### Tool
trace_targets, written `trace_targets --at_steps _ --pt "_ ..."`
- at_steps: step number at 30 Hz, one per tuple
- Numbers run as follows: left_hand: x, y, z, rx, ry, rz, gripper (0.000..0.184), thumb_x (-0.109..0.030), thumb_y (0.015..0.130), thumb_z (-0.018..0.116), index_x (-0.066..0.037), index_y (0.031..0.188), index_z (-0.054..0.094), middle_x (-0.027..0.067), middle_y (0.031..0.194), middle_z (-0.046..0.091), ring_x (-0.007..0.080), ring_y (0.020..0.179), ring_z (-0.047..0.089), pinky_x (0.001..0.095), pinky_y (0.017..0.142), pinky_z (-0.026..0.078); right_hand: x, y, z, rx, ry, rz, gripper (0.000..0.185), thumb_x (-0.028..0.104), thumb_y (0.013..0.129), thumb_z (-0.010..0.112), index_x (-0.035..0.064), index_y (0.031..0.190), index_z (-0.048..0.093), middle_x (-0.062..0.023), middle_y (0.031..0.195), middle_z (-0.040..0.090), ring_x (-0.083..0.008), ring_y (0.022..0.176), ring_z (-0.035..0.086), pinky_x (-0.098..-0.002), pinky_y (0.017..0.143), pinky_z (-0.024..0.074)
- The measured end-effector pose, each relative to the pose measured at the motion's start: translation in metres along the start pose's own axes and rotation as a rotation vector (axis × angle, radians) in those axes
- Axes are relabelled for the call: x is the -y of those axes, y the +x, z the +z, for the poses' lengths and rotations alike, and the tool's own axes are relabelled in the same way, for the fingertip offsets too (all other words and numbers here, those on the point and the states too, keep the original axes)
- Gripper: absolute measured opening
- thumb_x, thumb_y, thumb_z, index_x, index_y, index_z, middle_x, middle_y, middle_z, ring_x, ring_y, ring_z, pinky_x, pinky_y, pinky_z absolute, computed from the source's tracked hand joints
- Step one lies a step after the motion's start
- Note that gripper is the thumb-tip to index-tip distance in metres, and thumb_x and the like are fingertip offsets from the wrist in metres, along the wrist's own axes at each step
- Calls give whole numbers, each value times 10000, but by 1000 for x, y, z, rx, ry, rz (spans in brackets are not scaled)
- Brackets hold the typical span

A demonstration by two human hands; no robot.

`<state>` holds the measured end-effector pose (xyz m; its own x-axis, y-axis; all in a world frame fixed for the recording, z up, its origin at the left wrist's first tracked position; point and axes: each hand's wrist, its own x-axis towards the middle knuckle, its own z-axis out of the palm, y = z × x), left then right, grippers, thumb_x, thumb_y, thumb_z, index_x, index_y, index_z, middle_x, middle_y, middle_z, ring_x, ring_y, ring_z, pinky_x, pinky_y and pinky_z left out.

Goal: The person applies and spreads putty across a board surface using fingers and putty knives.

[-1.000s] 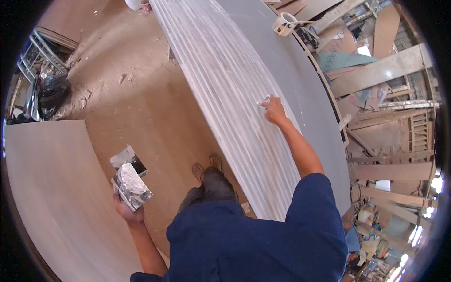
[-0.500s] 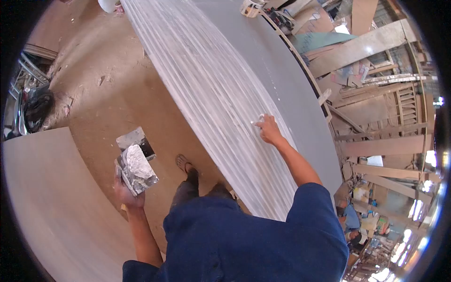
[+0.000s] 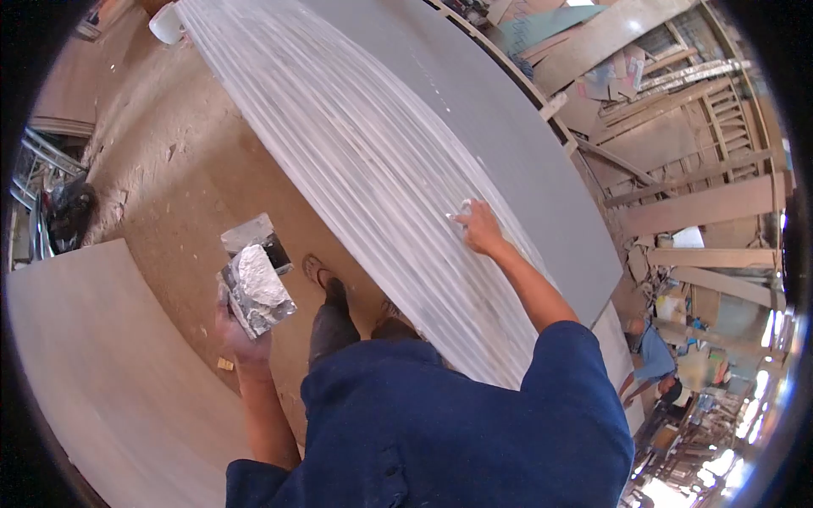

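Note:
My left hand (image 3: pixel 244 337) holds a flat metal plate (image 3: pixel 246 311) from below, with a lump of white paste (image 3: pixel 261 275) on it. A second flat blade (image 3: pixel 250 233) sticks out behind the paste. Over the long panel (image 3: pixel 373 182), which is streaked with white lines, my right hand (image 3: pixel 481 230) is closed, with white paste on its fingertips. Whether those fingers grip something small cannot be made out. Smooth grey surface (image 3: pixel 525 161) lies beyond the streaked part.
A pale board (image 3: pixel 110 339) lies at the left. My sandalled foot (image 3: pixel 317 269) is on the brown floor (image 3: pixel 203 169). A white container (image 3: pixel 166 25) stands at the upper left. Scrap boards (image 3: pixel 694 207) line the right, where another person (image 3: pixel 655 356) bends over.
The panel and surroundings have shifted left and up in view as I moved along. The right hand has moved down the streaked panel. One foot has stepped forward, and the other person shows more fully.

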<state>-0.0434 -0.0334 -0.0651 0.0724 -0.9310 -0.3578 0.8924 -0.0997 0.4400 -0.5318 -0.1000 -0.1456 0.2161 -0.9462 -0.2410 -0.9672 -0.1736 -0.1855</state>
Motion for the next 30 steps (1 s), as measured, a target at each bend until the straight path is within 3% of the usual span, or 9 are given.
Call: trace_targets --at_steps 5,7,9,11,17,22,26,28,30 --pt "44 -46 27 -41 36 -66 485 -323 997 328 7 1336 437 153 1342 503 279 1228 494 425 1062 370 29 -79 -15 -25 165 187 337 80 748 603 121 1073 685 -159 1197 511 -351 1145 454 -438 951 429" --pt "67 -56 32 9 42 -76 484 -325 996 331 2 1338 435 150 1345 502 277 1226 495 424 1063 368 64 -107 -19 -220 469 37 316 88 760 636 65 1074 651 -165 1124 540 -310 1083 508 -415 927 438" --pt "76 -68 55 -21 -12 -159 481 -317 997 331 5 1339 434 146 1349 502 292 1221 501 433 1052 386 121 -128 -44 -218 884 114 296 84 780 662 45 1071 626 -154 1058 562 -276 1014 550 -384 902 451" --pt "92 -76 68 15 16 -159 471 -319 994 339 -5 1329 446 138 1328 518 280 1210 508 430 1056 378 168 -143 -64 -323 1110 -220 365 25 804 669 17 1159 585 -128 1136 549 -193 950 568 -316 804 495" --pt "101 -76 118 39 168 -205 446 -333 992 352 -34 1297 480 108 1232 586 233 1067 605 392 887 524 220 -142 -87 -547 1085 -284 401 -28 802 679 44 1188 597 -116 986 532 -219 860 539 -312 738 453" --pt "107 -74 125 147 198 -238 446 -329 992 348 -33 1295 485 117 1231 584 234 1066 606 395 877 533 217 -133 -89 -944 1168 -274 338 3 744 747 85 1065 678 -76 920 501 -203 819 520 -285 709 448" --pt "110 -71 125 163 201 -185 467 -338 992 353 -14 1309 464 133 1259 566 248 1122 573 413 956 474 217 -124 -79 -981 1195 -206 343 27 780 725 87 1110 652 -63 907 515 -169 795 524 -286 716 453" --pt "104 -67 129 147 265 -114 473 -340 992 357 -7 1314 457 137 1272 557 254 1146 557 419 987 446 219 -112 -78 -732 1647 172 299 88 862 661 52 1155 613 -40 907 535 -122 779 516 -278 727 458" --pt "98 -64 126 208 290 -195 482 -339 992 370 5 1322 445 144 1297 537 270 1178 531 425 1028 400 220 -93 -83 -554 1899 144 297 148 938 568 8 1200 559 -20 914 560 -92 789 521 -263 740 465"
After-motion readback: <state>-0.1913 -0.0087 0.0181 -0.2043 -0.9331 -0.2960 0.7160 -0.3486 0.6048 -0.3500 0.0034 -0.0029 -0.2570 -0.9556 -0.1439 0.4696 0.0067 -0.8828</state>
